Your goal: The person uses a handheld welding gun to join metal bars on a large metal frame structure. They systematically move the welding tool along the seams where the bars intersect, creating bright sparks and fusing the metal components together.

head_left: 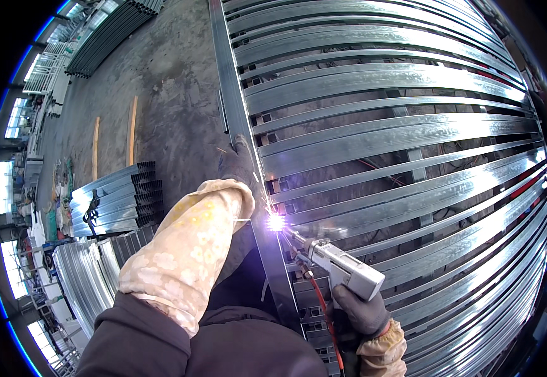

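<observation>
My right hand [360, 309], in a dark glove, is closed round the grip of a pale grey welding gun [347, 271]. The gun's nozzle points up and left at a bright violet-white spark [276, 222], where a flat crossbar meets the long metal rail [239, 100]. Sparks fly from that spot along the rail. Farther up, my left hand [237, 160], also gloved, grips the rail's left side; some of its fingers are hidden. A pale patterned sleeve cover [188, 242] wraps my left forearm. Several shiny metal crossbars [399, 135] run rightward from the rail.
A red cable [321, 298] trails down from the gun. Stacked metal profiles [113, 198] lie on the floor to the left, near two wooden strips [132, 129]. More dark tubes [113, 34] are piled at the far left. Bright windows [12, 245] line the left wall.
</observation>
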Motion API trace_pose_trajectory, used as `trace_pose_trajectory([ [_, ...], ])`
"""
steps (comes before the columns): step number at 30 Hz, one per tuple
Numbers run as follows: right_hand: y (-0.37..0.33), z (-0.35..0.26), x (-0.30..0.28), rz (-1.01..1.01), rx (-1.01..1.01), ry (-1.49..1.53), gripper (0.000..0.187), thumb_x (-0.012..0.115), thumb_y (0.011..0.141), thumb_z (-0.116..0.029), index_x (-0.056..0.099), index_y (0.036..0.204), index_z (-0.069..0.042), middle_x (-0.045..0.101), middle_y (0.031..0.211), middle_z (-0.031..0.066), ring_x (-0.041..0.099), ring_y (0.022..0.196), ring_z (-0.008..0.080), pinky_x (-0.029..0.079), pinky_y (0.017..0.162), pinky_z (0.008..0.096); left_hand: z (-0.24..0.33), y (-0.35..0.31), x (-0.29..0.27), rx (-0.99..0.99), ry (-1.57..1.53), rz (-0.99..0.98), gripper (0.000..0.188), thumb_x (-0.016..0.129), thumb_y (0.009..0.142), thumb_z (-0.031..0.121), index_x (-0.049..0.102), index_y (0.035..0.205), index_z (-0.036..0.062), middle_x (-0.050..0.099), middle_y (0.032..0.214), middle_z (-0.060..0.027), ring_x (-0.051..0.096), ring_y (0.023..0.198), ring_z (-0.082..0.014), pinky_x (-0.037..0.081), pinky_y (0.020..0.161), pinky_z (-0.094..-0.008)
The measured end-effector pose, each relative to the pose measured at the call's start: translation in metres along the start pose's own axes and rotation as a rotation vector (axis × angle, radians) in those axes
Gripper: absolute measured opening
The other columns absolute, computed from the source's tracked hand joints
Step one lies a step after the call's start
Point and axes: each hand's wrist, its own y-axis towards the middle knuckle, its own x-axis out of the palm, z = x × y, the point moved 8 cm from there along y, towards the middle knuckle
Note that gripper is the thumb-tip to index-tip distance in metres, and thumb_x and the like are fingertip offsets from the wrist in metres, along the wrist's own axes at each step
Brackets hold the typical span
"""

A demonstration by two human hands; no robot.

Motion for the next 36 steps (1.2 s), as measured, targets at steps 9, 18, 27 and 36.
trace_pose_trajectory([
  [9, -0.005, 0.003, -0.002, 0.019, 0.014, 0.004, 0.036, 0.064, 0.093, -0.017, 0.056, 0.122, 0.002, 0.066, 0.087, 0.0061, 0.066, 0.072, 0.0131, 0.054, 0.064, 0.0277, 0.027, -0.018, -0.013, -0.086, 0.022, -0.166, 0.064, 0.038, 0.100, 0.051, 0.065, 0.113, -0.0056, 0.066, 0.112, -0.0292, 0.061, 0.108, -0.0463, 0.048, 0.091, -0.0498],
  [18, -0.008, 0.005, -0.003, 0.022, 0.018, -0.019, 0.028, 0.063, 0.093, -0.016, 0.059, 0.114, 0.002, 0.066, 0.084, 0.0056, 0.065, 0.071, 0.0125, 0.052, 0.063, 0.0274, 0.015, -0.018, -0.007, -0.094, -0.005, -0.163, 0.064, 0.038, 0.100, 0.052, 0.065, 0.113, -0.0052, 0.066, 0.111, -0.0292, 0.061, 0.108, -0.0461, 0.047, 0.092, -0.0496],
  [27, -0.012, 0.012, -0.006, 0.021, 0.033, -0.035, 0.032, 0.063, 0.094, -0.017, 0.057, 0.119, 0.002, 0.065, 0.086, 0.0049, 0.065, 0.073, 0.0120, 0.053, 0.063, 0.0278, 0.030, -0.022, -0.013, -0.103, 0.001, -0.169, 0.064, 0.038, 0.100, 0.052, 0.065, 0.112, -0.0051, 0.067, 0.110, -0.0285, 0.062, 0.107, -0.0454, 0.048, 0.091, -0.0494],
  [36, -0.018, 0.018, -0.008, 0.020, 0.071, 0.019, 0.031, 0.064, 0.095, -0.019, 0.057, 0.117, 0.002, 0.066, 0.088, 0.0056, 0.065, 0.074, 0.0124, 0.053, 0.065, 0.0276, 0.043, -0.034, -0.011, -0.171, -0.055, -0.267, 0.063, 0.039, 0.100, 0.051, 0.065, 0.112, -0.0052, 0.068, 0.105, -0.0275, 0.065, 0.102, -0.0440, 0.049, 0.087, -0.0487],
])
